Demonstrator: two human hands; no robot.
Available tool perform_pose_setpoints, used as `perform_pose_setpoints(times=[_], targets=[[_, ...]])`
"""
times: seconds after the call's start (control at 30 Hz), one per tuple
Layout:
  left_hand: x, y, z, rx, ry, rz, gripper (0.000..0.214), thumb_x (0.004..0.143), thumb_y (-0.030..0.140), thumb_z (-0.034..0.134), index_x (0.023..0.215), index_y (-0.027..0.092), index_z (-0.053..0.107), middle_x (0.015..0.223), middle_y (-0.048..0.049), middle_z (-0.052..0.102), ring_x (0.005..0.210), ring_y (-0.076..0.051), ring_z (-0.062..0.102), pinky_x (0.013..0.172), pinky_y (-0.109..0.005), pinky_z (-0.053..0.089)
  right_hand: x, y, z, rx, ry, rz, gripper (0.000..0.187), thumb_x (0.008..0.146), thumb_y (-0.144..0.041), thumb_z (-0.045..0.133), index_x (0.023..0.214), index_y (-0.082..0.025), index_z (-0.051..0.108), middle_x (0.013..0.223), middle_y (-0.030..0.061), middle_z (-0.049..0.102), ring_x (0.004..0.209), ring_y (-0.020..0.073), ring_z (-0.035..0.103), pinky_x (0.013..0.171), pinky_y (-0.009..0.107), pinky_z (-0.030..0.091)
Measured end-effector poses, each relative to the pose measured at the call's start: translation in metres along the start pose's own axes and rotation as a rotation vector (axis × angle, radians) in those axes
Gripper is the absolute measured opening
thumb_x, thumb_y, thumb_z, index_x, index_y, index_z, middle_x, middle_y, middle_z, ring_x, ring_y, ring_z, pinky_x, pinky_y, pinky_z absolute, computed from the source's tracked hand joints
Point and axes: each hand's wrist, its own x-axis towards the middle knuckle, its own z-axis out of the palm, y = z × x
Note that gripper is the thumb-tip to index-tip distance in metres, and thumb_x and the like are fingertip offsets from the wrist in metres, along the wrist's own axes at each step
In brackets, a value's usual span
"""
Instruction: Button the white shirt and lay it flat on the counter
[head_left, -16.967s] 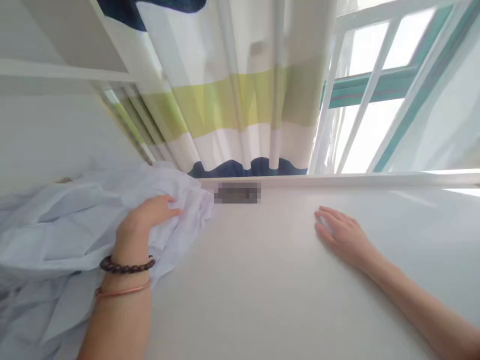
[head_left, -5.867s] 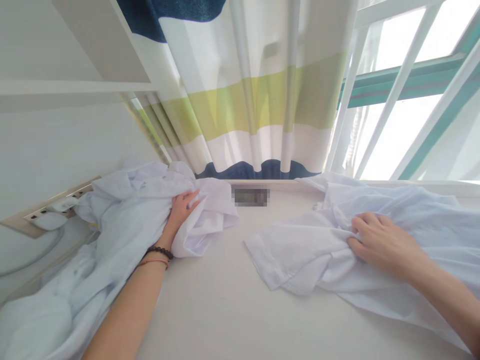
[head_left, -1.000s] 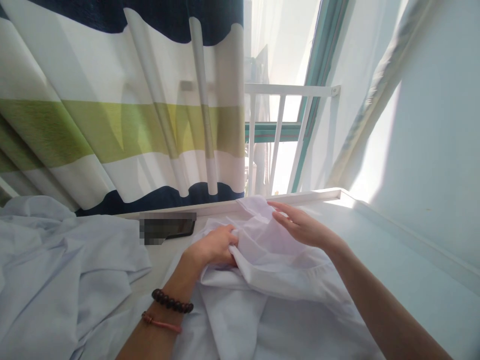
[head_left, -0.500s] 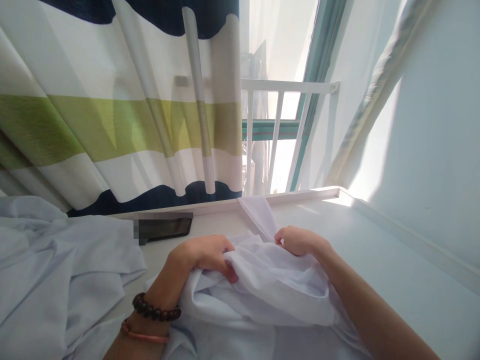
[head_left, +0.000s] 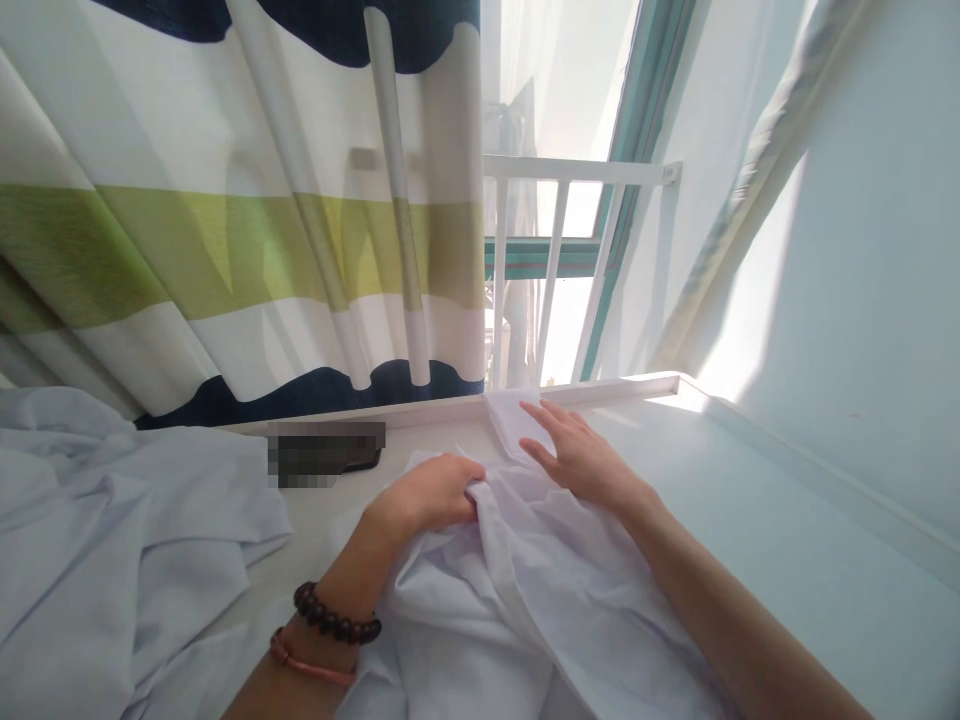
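Observation:
A white garment [head_left: 525,600] lies crumpled on the white table [head_left: 750,520] in front of me. My left hand [head_left: 431,495], with a bead bracelet and a pink band on the wrist, is closed on a fold of this garment near its far edge. My right hand [head_left: 585,455] lies flat on the same cloth just to the right, fingers stretched out toward the window, pressing a corner down.
A second heap of white cloth [head_left: 112,540] covers the table's left side. A dark phone [head_left: 352,460] lies by the table's back rim. Behind hangs a striped curtain [head_left: 247,230]; a railed window [head_left: 555,270] and a wall at right bound the table.
My right hand has let go of its pinch and spread flat on the cloth, further toward the window. My left hand has shifted slightly forward, still gripping the fold. The lifted cloth has dropped.

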Motion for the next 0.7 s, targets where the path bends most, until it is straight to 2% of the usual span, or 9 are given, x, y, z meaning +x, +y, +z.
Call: perform_pose_setpoints(times=[0.03,0.1,0.2,0.3,0.37,0.47,0.6,0.7], targets=[[0.003,0.0,0.008,0.001,-0.009,0.015,0.002,0.064,0.02,0.064,0.063,0.021,0.065,0.069,-0.0016,0.071,0.065,-0.02,0.062,0.058,-0.025,0.04,0.006,-0.002,0.018,-0.04,-0.034,0.017,0.058,0.096,-0.037,0.043,0.151,-0.02,0.031,0.155,0.0123,0.033,0.136,0.0293,0.038,0.107,0.043,0.034],[0.009,-0.001,0.023,-0.003,0.009,0.024,0.005,0.07,0.025,0.061,0.069,0.021,0.065,0.075,-0.0026,0.071,0.07,-0.02,0.063,0.062,-0.026,0.04,0.015,-0.003,0.046,-0.042,-0.079,0.034,0.053,0.094,-0.028,0.047,0.147,-0.022,0.04,0.149,0.0106,0.044,0.132,0.0287,0.043,0.105,0.042,0.037],[0.012,-0.005,0.035,-0.01,0.08,0.011,0.012,0.075,0.031,0.057,0.072,0.02,0.062,0.076,-0.0024,0.069,0.074,-0.02,0.062,0.065,-0.027,0.039,0.02,0.001,0.063,-0.025,-0.087,0.06,0.051,0.094,-0.024,0.047,0.145,-0.023,0.043,0.134,0.0098,0.059,0.122,0.0248,0.053,0.101,0.037,0.041],[0.012,-0.01,0.037,-0.019,0.119,0.016,0.013,0.075,0.03,0.057,0.067,0.02,0.057,0.07,-0.0009,0.066,0.069,-0.019,0.059,0.063,-0.026,0.037,0.02,0.006,0.062,0.009,-0.094,0.072,0.049,0.094,-0.021,0.043,0.142,-0.024,0.047,0.127,0.0059,0.065,0.114,0.0196,0.059,0.097,0.029,0.043],[0.012,-0.011,0.037,-0.025,0.135,0.023,0.014,0.075,0.03,0.057,0.065,0.02,0.056,0.067,-0.0003,0.064,0.066,-0.018,0.058,0.061,-0.026,0.035,0.02,0.008,0.061,0.028,-0.111,0.084,0.044,0.094,-0.024,0.042,0.135,-0.028,0.056,0.122,0.0043,0.068,0.111,0.0212,0.062,0.093,0.03,0.045],[0.012,-0.011,0.037,-0.045,0.143,0.038,0.014,0.075,0.03,0.057,0.065,0.02,0.056,0.065,0.0005,0.063,0.064,-0.017,0.056,0.06,-0.026,0.033,0.022,0.007,0.06,0.049,-0.133,0.121,0.039,0.094,-0.031,0.041,0.126,-0.03,0.064,0.109,0.007,0.073,0.104,0.0266,0.065,0.087,0.036,0.046],[0.011,-0.011,0.038,-0.086,0.139,0.057,0.014,0.075,0.03,0.057,0.066,0.019,0.058,0.065,0.0006,0.062,0.064,-0.016,0.055,0.06,-0.026,0.034,0.022,0.005,0.054,0.108,-0.158,0.132,0.038,0.091,-0.031,0.043,0.118,-0.025,0.068,0.102,0.01,0.073,0.1,0.0283,0.064,0.083,0.038,0.046],[0.011,-0.013,0.037,-0.134,0.118,0.08,0.014,0.075,0.029,0.056,0.068,0.018,0.06,0.067,0.0006,0.064,0.067,-0.016,0.057,0.061,-0.025,0.037,0.019,0.007,0.043,0.211,-0.261,0.062,0.034,0.089,-0.034,0.045,0.099,-0.02,0.074,0.092,0.0062,0.073,0.092,0.0236,0.064,0.075,0.029,0.046]])
